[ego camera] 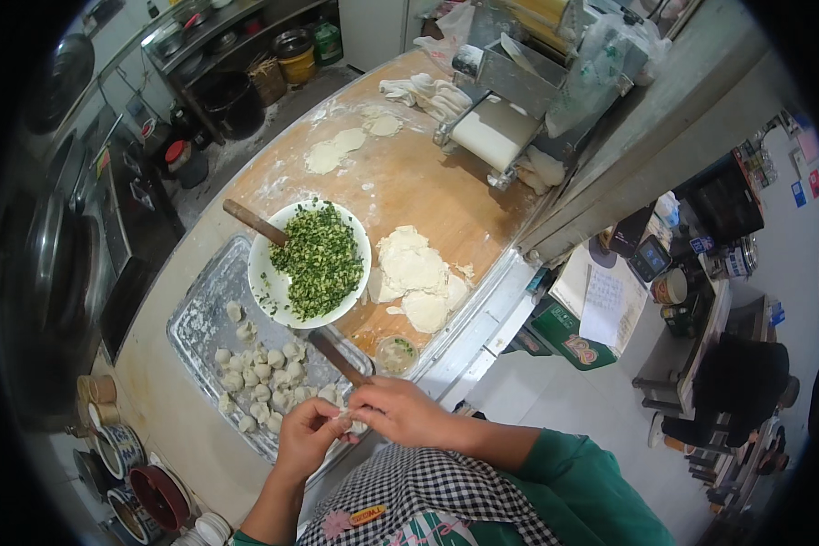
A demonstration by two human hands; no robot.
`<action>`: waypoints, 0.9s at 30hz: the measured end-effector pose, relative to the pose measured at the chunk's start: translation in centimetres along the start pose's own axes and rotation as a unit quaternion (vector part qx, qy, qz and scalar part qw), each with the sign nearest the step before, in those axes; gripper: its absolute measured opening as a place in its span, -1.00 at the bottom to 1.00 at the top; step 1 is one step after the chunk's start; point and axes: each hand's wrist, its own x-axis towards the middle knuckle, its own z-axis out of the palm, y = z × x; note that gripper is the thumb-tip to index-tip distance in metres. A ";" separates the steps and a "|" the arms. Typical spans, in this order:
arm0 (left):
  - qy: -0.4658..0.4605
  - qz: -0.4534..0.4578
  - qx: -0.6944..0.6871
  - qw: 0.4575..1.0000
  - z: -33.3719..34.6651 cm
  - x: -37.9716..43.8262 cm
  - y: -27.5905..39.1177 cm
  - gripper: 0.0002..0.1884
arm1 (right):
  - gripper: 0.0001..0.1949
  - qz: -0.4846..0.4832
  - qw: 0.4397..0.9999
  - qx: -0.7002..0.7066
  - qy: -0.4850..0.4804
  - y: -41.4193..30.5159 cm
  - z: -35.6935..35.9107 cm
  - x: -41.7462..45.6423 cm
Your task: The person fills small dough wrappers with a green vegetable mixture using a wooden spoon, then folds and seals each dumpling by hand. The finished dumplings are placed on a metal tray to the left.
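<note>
Between my fingertips, close to the apron, is a small dough dumpling, partly hidden by my hands. My left hand pinches it from one side, and my right hand works at it from the other. A flat wooden stick juts out of my right hand towards the bowl. Many folded dumplings lie on a floury metal tray beyond my left hand. Overlapping the tray's far corner, a white bowl holds chopped green filling. A second wooden handle leans out of it.
Stacked dough wrappers and a small clear cup lie right of the bowl. More wrappers are spread further back on the wooden worktop. A dough-rolling machine stands at the back right, beside a post.
</note>
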 end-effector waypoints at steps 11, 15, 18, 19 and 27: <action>0.170 0.029 0.414 0.894 -12.6 -1.4 -2.0 -0.77 | -0.84 0.144 0.922 -0.339 0.119 9.5 -6.6 2.3; 0.210 0.089 0.617 0.753 -11.4 -1.1 -0.7 -0.66 | -0.82 0.108 0.892 -0.427 0.098 10.5 -7.7 2.5; 0.173 0.079 0.558 0.808 -8.7 0.4 0.5 -0.68 | -0.79 0.105 0.894 -0.433 0.055 11.0 -8.4 2.4; 0.156 0.086 0.553 0.814 -8.0 0.7 0.7 -0.68 | -0.78 0.109 0.892 -0.436 0.040 11.7 -8.8 2.4; 0.060 0.156 0.568 0.806 -4.4 2.7 1.4 -0.69 | -0.84 0.063 0.908 -0.414 -0.021 10.7 -10.1 2.3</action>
